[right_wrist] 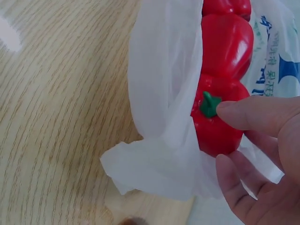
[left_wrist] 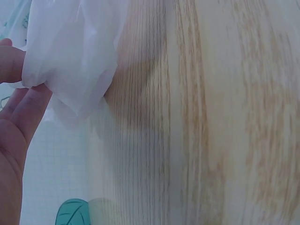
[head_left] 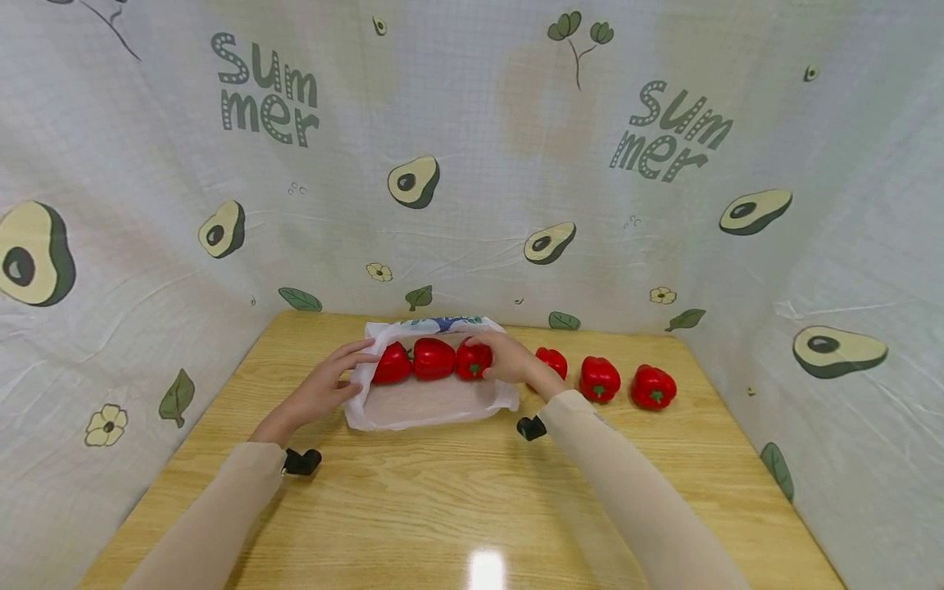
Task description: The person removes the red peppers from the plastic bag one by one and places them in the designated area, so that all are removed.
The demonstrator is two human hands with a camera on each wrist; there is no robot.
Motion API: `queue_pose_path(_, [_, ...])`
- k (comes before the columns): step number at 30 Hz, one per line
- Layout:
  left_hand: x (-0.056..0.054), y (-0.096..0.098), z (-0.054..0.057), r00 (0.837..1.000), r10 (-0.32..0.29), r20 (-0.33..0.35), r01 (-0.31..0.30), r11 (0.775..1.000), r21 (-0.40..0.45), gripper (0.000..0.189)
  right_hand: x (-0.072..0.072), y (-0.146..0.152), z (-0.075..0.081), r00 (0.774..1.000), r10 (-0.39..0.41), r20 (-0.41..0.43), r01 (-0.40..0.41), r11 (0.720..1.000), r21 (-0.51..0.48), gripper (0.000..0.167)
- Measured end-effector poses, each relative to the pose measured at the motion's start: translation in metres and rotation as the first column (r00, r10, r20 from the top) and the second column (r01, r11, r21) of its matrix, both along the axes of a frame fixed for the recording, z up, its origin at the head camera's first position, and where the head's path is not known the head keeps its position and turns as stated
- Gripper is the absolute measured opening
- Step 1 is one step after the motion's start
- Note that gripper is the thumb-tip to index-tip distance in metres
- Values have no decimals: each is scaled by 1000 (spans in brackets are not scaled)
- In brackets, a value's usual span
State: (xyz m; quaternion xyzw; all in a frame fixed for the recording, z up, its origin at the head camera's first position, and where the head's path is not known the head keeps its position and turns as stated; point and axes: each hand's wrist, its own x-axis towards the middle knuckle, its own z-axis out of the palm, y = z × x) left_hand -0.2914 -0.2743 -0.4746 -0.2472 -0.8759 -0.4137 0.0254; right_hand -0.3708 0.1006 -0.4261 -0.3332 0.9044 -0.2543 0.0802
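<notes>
A white plastic bag (head_left: 435, 424) lies open on the table, with three red bell peppers in a row inside it. My left hand (head_left: 324, 387) holds the bag's left edge; in the left wrist view the thin film (left_wrist: 75, 56) passes between the thumb and fingers. At the row's right end, my right hand (head_left: 507, 359) grips a bell pepper (right_wrist: 220, 133), thumb beside its green stem. The middle pepper (head_left: 433, 359) lies alongside, and the left pepper (head_left: 392, 365) is close to my left fingertips.
To the right of the bag, three more red peppers stand on the wooden table (head_left: 413, 508): a near one (head_left: 551, 360) partly behind my right wrist, a middle one (head_left: 600, 378) and an outer one (head_left: 653, 387). A printed curtain (head_left: 472, 123) encloses the back and sides.
</notes>
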Motion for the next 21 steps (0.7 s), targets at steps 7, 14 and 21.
queue_pose_path(7, [1, 1, 1, 1000, 2, 3, -2, 1000, 1, 58, -2, 1, -4, 998, 16, -53, -11, 996, 86, 65])
queue_pose_path(14, [1, 0, -1, 1000, -6, -4, 6, 1000, 1, 57, 1, -4, -9, 998, -41, -40, 44, 994, 96, 69])
queue_pose_path(21, [0, -1, -2, 1000, -15, -16, 15, 1000, 4, 57, 5, -6, -13, 994, -81, -73, 86, 994, 61, 67])
